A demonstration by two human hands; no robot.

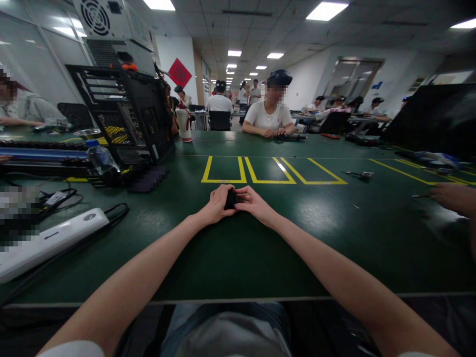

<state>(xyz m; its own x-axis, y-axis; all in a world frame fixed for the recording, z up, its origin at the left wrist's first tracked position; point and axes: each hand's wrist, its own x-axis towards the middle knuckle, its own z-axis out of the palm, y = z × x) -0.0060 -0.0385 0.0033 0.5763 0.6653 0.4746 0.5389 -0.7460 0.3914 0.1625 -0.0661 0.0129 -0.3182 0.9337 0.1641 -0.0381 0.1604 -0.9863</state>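
Observation:
Between my two hands is a small black block-like object (230, 199), mostly covered by fingers, so its exact kind does not show. My left hand (218, 202) wraps round its left side, fingers over the top and thumb low down. From the right, my right hand (253, 203) pinches its edge with thumb and fingertips. Both hands rest at or just above the green tabletop (238, 253), just in front of the yellow tape outlines (223, 181).
On the left stand a black computer case (122, 109), a white power strip (55, 243) with cables and a plastic bottle (100, 156). A white cup (184, 125) stands farther back. A screwdriver-like tool (360, 174) lies right, near another person's hand (455, 198). Another person (269, 111) sits opposite.

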